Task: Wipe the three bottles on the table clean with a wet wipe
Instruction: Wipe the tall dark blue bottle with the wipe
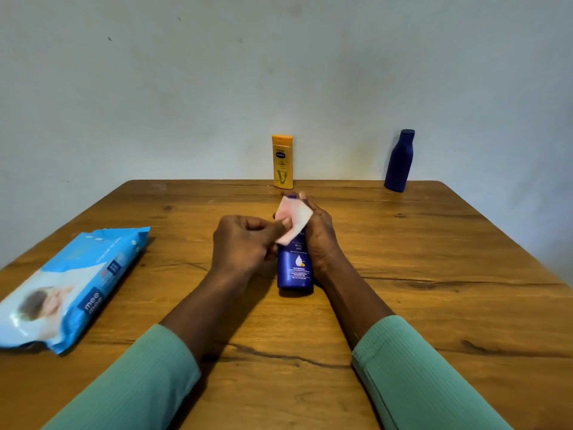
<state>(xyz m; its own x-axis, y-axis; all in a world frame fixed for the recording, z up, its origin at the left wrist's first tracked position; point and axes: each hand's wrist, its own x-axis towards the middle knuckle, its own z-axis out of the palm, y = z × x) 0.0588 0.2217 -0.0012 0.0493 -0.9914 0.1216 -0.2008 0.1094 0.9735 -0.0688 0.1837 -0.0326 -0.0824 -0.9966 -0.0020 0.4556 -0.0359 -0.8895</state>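
Your left grip [245, 246] pinches the wet wipe [294, 217] and holds it on the top part of the blue bottle [294, 268]. Your right grip [321, 240] is curled round the right side of that bottle. The bottle stands in the middle of the wooden bench [434, 305]. At 12 o'clock from it, by the far edge, stands the yellow bottle [282, 161]. At 1 o'clock, well apart, stands the dark blue bottle [399, 161]. At 9 o'clock the blue wipe pack [68, 287] lies flat on the bench.
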